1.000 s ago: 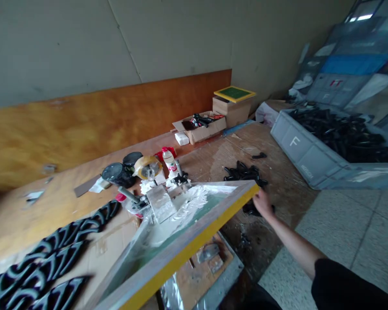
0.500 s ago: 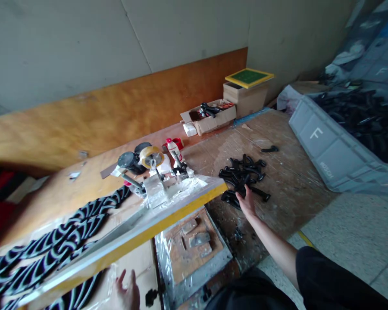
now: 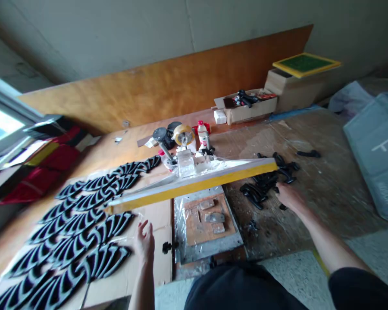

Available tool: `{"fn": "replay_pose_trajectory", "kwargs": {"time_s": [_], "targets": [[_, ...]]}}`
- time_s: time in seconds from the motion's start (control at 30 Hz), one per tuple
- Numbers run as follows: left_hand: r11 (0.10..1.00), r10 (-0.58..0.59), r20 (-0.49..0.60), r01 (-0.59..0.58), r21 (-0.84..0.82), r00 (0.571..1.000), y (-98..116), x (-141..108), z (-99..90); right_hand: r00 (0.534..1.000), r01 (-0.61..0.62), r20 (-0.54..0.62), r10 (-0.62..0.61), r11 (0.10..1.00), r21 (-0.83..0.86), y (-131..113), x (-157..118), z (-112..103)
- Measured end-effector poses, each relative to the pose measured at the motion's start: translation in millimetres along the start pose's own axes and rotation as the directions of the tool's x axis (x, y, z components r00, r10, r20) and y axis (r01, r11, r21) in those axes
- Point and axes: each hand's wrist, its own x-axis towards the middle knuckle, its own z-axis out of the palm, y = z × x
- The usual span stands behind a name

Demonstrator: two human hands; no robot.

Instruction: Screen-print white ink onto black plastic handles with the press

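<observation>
A: What is the left hand [image 3: 145, 241] doing?

B: It is hovering empty, fingers loosely spread, over a flat brown cardboard sheet [image 3: 160, 224]. Beside it, curved black ribbed pieces [image 3: 80, 224] are lying in rows.

A: And the right hand [image 3: 289, 196]?

B: That one is reaching into a loose pile of glossy black curved parts [image 3: 264, 183] on the worn brown wooden tabletop [image 3: 313, 198]. Its fingers are partly hidden, so I cannot tell whether they are grasping a part. One more black part [image 3: 308, 153] is lying apart, farther back.

A: Where is the large rectangular frame with the yellow front edge [image 3: 194, 186]?

B: It is slanting across the middle, its front edge standing raised above a flat grey metal base plate [image 3: 210, 249]. Neither hand is touching it. On the plate, a brown square board [image 3: 194, 232] is carrying small grey blocks [image 3: 214, 217].

A: Anything behind the frame?

B: A clear bottle with a red cap [image 3: 201, 134] is standing near a yellowish tape roll [image 3: 183, 134].
</observation>
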Motion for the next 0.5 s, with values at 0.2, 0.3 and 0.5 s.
{"fn": "replay_pose_trajectory", "kwargs": {"time_s": [0.2, 0.3, 0.5], "targets": [[0.978, 0.082, -0.005, -0.082, -0.190, 0.997, 45.3, -9.5, -2.1, 0.886, 0.440, -0.123, -0.447, 0.727, 0.527, -121.7, -48.0, 17.1], [0.940, 0.182, -0.023, -0.181, -0.288, 0.983, 82.3, -11.4, -2.9, 0.705, 0.619, -0.062, -0.706, 0.571, 0.539, -190.6, -82.9, 45.8], [0.784, 0.357, -0.123, -0.368, -0.500, 0.926, 153.6, -8.8, -25.9, 0.535, 0.837, 0.134, -0.834, 0.545, 0.054, -230.1, -105.6, 60.5]]}}
